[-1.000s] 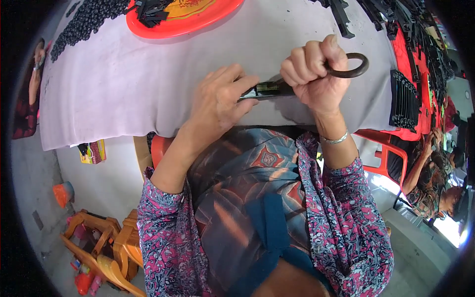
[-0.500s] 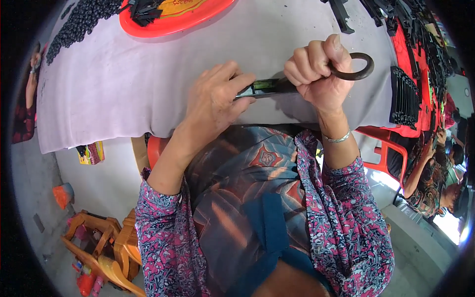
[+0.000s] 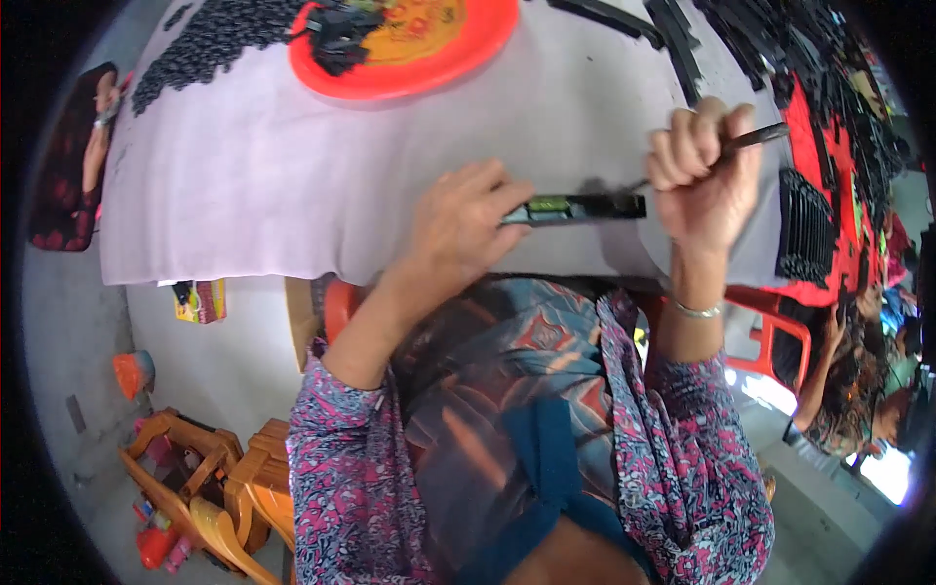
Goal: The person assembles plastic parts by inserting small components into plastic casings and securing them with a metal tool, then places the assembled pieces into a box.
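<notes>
My left hand [image 3: 460,224] grips one end of a small spirit level [image 3: 597,208], a black bar with a green window near my fingers. The bar lies roughly level above the table's front part, its other end pointing right. My right hand [image 3: 710,185], slightly blurred, is closed round a dark metal tool [image 3: 764,136]. The tool's thick end, a ring handle turned edge-on, sticks out to the right of my fist. Its thin end points left, just above the bar's right end; whether it touches the bar I cannot tell.
A red oval plate [image 3: 336,86] with black pieces stands at the far side of the pale cloth [image 3: 244,185]. Small black parts [image 3: 210,49] are heaped far left. Black strips [image 3: 673,49] and a stacked black row [image 3: 805,229] lie right. A red stool [image 3: 780,336] stands below.
My right hand has drawn right, away from my left, with the tool, whose ring has turned edge-on. More of the bar now shows. The whole view has shifted slightly.
</notes>
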Available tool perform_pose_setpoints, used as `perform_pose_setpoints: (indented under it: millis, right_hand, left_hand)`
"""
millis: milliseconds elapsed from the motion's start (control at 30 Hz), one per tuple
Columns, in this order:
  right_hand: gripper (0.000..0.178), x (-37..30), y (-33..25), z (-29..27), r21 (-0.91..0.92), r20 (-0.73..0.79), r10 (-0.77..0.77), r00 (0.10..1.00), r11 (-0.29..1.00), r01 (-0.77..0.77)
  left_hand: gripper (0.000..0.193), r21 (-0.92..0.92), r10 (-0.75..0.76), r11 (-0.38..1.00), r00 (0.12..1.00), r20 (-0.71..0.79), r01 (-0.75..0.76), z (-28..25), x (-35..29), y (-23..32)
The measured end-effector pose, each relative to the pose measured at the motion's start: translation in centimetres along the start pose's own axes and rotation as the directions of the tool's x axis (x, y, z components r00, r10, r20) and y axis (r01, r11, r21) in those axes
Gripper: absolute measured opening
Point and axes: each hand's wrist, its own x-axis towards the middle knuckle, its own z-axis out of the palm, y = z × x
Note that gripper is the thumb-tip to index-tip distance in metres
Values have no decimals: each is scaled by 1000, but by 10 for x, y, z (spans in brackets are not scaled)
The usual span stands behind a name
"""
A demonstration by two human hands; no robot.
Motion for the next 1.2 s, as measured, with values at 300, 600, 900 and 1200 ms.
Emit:
perform_pose_setpoints:
  millis: [300, 600, 900, 1200]
  right_hand:
    - [34, 10, -5, -81, -952, -301, -101, 948, 87, -293]
    - [27, 18, 10, -63, -931, -303, -128, 944, -170, -322]
    - [23, 15, 24, -78, -973, -69, -288, 955, -193, -129]
    - [19, 13, 28, -87, -991, -37, -365, 930, -103, -80]
  left_hand:
    - [38, -172, -41, 985, 998, -48, 32, -1, -7, 3]
    - [26, -251, -225, 959, 895, -385, 133, -29, -2, -18]
    - [25, 168, -176, 928, 786, -593, 334, -87, 24, -90]
    - [23, 587, -154, 758, 952, -265, 286, -94, 53, -118]
